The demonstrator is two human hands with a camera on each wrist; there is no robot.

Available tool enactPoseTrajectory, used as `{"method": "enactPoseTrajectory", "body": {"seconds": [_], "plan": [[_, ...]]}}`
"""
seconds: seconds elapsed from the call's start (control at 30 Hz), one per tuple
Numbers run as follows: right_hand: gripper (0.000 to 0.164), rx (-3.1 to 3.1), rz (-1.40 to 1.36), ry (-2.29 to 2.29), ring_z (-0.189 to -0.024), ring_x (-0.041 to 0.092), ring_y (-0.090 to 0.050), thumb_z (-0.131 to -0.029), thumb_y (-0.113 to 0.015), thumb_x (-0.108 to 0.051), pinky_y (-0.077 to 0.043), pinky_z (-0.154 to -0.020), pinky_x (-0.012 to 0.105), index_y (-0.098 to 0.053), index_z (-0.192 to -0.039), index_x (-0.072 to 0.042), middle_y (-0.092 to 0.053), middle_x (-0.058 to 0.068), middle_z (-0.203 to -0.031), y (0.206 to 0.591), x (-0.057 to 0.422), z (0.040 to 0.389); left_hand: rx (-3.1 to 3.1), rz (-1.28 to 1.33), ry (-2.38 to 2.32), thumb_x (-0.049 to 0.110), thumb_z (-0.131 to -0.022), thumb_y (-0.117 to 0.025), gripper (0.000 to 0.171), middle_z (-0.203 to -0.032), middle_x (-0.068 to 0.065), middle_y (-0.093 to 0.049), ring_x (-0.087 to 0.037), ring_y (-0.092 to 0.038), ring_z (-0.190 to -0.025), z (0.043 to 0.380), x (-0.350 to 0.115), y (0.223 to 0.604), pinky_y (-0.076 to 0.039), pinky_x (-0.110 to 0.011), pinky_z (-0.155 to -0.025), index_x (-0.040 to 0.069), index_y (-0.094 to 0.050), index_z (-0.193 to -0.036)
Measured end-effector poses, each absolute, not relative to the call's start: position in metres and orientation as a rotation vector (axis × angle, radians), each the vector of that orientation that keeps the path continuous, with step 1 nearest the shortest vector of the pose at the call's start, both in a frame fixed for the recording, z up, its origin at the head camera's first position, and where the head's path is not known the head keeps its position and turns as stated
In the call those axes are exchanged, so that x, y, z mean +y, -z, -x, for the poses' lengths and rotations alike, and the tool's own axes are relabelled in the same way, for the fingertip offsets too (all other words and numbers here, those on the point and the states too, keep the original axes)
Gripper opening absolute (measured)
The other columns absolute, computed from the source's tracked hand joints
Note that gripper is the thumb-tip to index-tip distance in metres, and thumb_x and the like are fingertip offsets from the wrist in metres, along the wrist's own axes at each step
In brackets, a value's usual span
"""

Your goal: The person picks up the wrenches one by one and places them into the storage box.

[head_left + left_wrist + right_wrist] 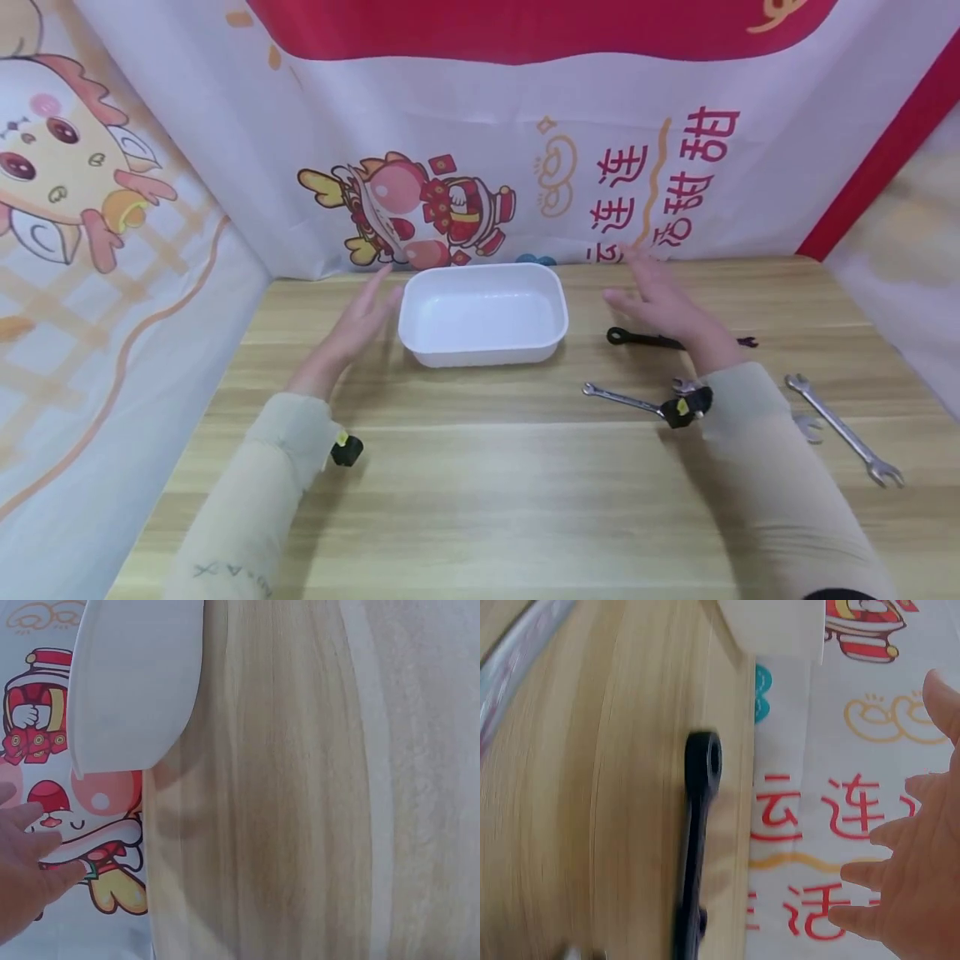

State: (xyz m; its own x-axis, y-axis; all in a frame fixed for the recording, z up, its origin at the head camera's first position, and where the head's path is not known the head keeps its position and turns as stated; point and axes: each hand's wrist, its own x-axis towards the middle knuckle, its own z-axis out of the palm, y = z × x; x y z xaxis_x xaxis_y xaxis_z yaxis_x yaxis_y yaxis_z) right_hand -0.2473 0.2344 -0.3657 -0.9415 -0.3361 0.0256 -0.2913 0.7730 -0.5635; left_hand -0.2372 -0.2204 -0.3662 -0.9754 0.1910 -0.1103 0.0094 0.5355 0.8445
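A white rectangular plastic tub (483, 357) stands at the back of the wooden table, and its inside shows bare. My left hand (358, 325) is beside the tub's left end, fingers extended, with nothing in it. To the tub's right, my right hand (667, 308) hovers apart from it with fingers spread, holding nothing. Below the right hand lies a black wrench (645, 338), whose ring end (703, 761) shows in the right wrist view. A silver wrench (622, 399) lies nearer, partly behind the black wrist camera.
Farther right lies a long silver double-ended wrench (840, 425). Another wrench's open end (808, 427) peeks out beside the right sleeve, which hides the rest of it. A printed cloth (480, 108) hangs along the back edge, and another cloth (150, 333) borders the left side.
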Motion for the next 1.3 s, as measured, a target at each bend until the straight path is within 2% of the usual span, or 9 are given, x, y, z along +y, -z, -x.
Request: {"method": "enactPoseTrajectory", "body": {"seconds": [0.2,0.37,0.57,0.77,1.0,1.13,1.3], "plan": [[0.088,2.773,0.499,1.014,-0.155,0.032,0.005,-0.097,-0.051,-0.058,-0.002,-0.123,0.061,0.003,-0.160,-0.029,0.008,0.003,-0.168,0.375,0.214,0.253,2.522,-0.095,-1.356,0.061,-0.095,-0.052,0.086,-0.169,0.004,0.001,-0.030,-0.002,-0.156,0.239,-0.216,0.374,-0.009,-0.068,-0.120,0.037,-0.001,-0.160],[0.085,2.672,0.566,1.127,-0.155,0.033,0.000,-0.099,-0.053,-0.050,-0.005,-0.124,0.060,0.000,-0.161,-0.024,0.002,0.003,-0.169,0.380,0.199,0.256,2.587,-0.143,-1.302,0.056,-0.093,-0.060,0.095,-0.169,0.002,-0.002,-0.031,-0.008,-0.155,0.245,-0.216,0.385,-0.014,-0.064,-0.121,0.031,0.003,-0.161],[0.089,2.555,0.513,1.154,-0.155,0.035,-0.005,-0.097,-0.055,-0.051,-0.009,-0.123,0.061,0.003,-0.160,-0.029,0.005,0.000,-0.169,0.388,0.185,0.259,2.610,-0.166,-1.279,0.048,-0.088,-0.072,0.107,-0.169,-0.005,-0.003,-0.033,-0.010,-0.155,0.247,-0.217,0.394,-0.013,-0.062,-0.122,0.024,0.002,-0.161],[0.094,2.505,0.424,1.145,-0.151,0.042,-0.018,-0.094,-0.061,-0.051,-0.016,-0.120,0.065,0.005,-0.160,-0.035,-0.004,0.007,-0.169,0.391,0.179,0.260,2.602,-0.209,-1.298,0.044,-0.085,-0.076,0.100,-0.168,-0.002,-0.014,-0.031,-0.011,-0.155,0.248,-0.214,0.398,-0.011,-0.065,-0.121,0.027,-0.013,-0.160],[0.100,2.477,0.406,1.159,-0.148,0.040,-0.028,-0.086,-0.074,-0.048,-0.021,-0.115,0.071,-0.007,-0.159,-0.039,-0.020,0.006,-0.167,0.397,0.173,0.261,2.562,-0.241,-1.228,0.040,-0.083,-0.080,0.110,-0.169,0.000,-0.010,-0.031,-0.009,-0.155,0.245,-0.210,0.399,-0.010,-0.065,-0.121,0.031,-0.003,-0.161],[0.108,2.469,0.432,1.168,-0.148,0.041,-0.028,-0.082,-0.079,-0.045,-0.021,-0.115,0.070,-0.003,-0.160,-0.037,-0.021,0.008,-0.166,0.398,0.171,0.259,2.551,-0.232,-1.229,0.039,-0.080,-0.083,0.114,-0.169,0.002,-0.010,-0.030,-0.008,-0.156,0.243,-0.211,0.398,-0.008,-0.066,-0.121,0.036,-0.003,-0.160],[0.110,2.454,0.476,1.165,-0.148,0.041,-0.027,-0.083,-0.079,-0.042,-0.021,-0.116,0.070,0.000,-0.159,-0.040,-0.019,0.008,-0.166,0.398,0.172,0.259,2.517,-0.250,-1.248,0.042,-0.077,-0.084,0.116,-0.169,0.004,-0.010,-0.028,-0.006,-0.156,0.239,-0.212,0.394,-0.007,-0.066,-0.121,0.041,0.000,-0.159]]}}
